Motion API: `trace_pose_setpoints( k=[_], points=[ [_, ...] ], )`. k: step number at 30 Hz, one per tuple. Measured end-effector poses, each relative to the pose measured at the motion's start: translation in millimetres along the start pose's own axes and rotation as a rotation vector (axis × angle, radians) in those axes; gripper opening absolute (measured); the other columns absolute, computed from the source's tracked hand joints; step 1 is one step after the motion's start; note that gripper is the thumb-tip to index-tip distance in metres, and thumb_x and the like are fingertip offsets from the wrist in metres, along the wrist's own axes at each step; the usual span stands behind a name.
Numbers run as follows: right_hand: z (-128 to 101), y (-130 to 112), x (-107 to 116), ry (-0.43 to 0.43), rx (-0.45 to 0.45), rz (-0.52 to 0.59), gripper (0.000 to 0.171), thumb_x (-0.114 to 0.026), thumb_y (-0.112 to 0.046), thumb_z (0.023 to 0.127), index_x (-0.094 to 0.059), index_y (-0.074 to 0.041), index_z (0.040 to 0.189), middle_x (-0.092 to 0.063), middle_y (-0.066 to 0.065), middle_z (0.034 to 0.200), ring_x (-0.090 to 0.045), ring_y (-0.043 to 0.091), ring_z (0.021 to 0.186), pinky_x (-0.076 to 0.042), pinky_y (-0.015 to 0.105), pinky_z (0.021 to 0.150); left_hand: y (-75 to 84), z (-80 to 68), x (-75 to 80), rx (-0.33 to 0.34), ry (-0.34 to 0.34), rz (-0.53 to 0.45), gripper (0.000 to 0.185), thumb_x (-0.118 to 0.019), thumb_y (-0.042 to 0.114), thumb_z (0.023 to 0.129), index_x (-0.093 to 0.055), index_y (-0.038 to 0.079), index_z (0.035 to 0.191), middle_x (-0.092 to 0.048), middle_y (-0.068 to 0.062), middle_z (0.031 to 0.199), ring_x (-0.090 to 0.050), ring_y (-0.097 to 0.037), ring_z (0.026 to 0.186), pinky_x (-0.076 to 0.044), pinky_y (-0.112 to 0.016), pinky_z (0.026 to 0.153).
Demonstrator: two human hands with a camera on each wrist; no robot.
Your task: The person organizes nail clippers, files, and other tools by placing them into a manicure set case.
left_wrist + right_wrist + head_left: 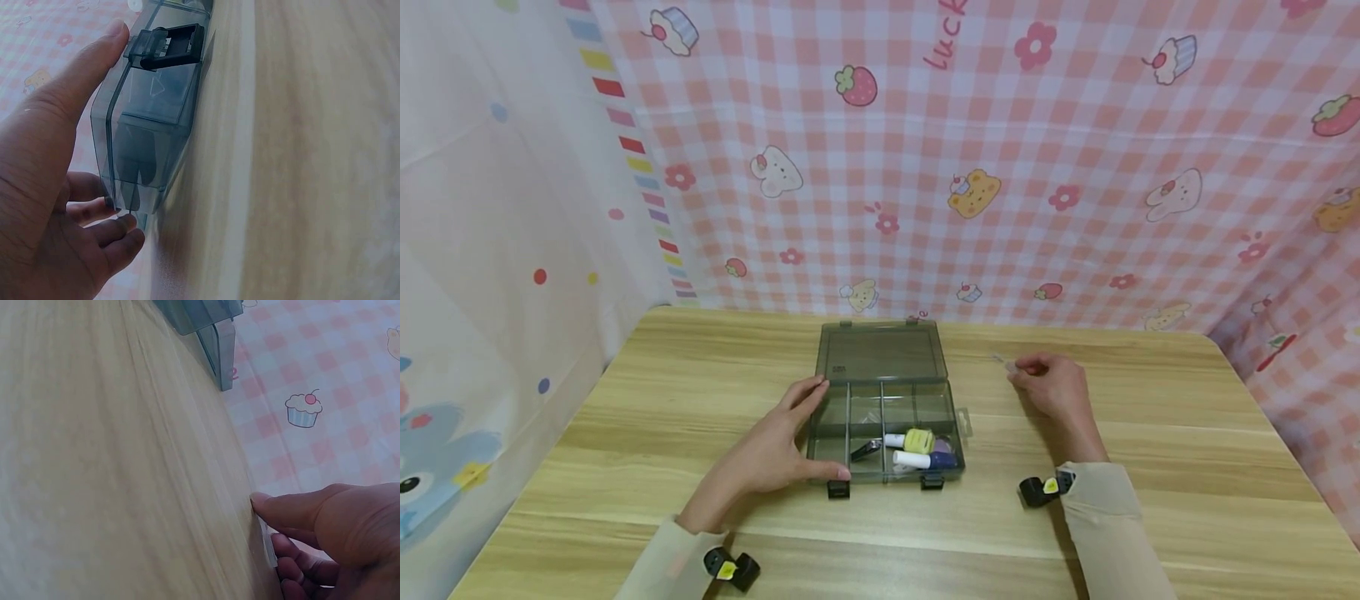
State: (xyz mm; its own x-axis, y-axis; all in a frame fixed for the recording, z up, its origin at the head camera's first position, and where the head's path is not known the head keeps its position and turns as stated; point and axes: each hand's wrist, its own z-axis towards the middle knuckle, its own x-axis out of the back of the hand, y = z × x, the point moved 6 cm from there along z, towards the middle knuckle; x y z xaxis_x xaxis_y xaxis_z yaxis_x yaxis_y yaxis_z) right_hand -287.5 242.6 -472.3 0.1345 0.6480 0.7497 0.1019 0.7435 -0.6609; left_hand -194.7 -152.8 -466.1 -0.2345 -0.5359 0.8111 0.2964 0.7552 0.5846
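Note:
A smoky-grey plastic compartment box lies on the table, its lid swung back towards the wall. My left hand grips the left end of the box, thumb at the front edge and fingers round the back corner. Well to the right of the box, my right hand pinches a small clear plastic piece low over the table, partly hidden by the fingers. In the front compartments lie a yellow nail polish bottle, a dark blue nail polish bottle with a white cap, and a small black item.
Another small clear sliver shows just left of my right fingertips. Two black latches hang at the box's front, and a clear hanging tab juts from its right side. The wood-grain table meets a pink checked cloth at the back.

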Motion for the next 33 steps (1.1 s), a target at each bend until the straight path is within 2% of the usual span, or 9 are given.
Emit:
trace_pose_setpoints(
  k=[8, 20, 33],
  points=[
    [-0.5, -2.4, 0.2, -0.008, 0.018, -0.016, 0.018, -0.073, -0.02, 0.093, -0.077, -0.003, 0.098, -0.073, 0.013, 0.09, -0.062, 0.023, 0.079, -0.043, 0.028, 0.067, 0.0, 0.0, -0.3, 0.0, -0.002, -0.003, 0.129, -0.083, 0.071, 0.069, -0.019, 0.015, 0.166, -0.013, -0.002, 0.173, -0.032, -0.036, 0.153, -0.041, -0.057, 0.116],
    [1.2, -1.9, 0.0, -0.013, 0.066, -0.042, 0.019, -0.07, -0.02, 0.096, -0.075, -0.002, 0.099, -0.073, 0.014, 0.09, -0.063, 0.024, 0.081, -0.044, 0.03, 0.069, -0.7, 0.5, -0.8, -0.001, -0.003, -0.004, 0.129, -0.083, 0.071, 0.069, -0.019, 0.015, 0.166, -0.013, -0.001, 0.173, -0.031, -0.036, 0.154, -0.041, -0.057, 0.116],
    [0.9, -8.3, -1.6, -0.046, 0.102, 0.009, 0.02, -0.069, -0.022, 0.098, -0.076, -0.003, 0.102, -0.069, 0.011, 0.089, -0.057, 0.022, 0.079, -0.043, 0.03, 0.069, -1.8, 0.6, -1.3, 0.0, -0.001, -0.009, 0.129, -0.083, 0.072, 0.068, -0.019, 0.015, 0.166, -0.013, -0.001, 0.173, -0.03, -0.035, 0.154, -0.04, -0.057, 0.117]
  ],
)
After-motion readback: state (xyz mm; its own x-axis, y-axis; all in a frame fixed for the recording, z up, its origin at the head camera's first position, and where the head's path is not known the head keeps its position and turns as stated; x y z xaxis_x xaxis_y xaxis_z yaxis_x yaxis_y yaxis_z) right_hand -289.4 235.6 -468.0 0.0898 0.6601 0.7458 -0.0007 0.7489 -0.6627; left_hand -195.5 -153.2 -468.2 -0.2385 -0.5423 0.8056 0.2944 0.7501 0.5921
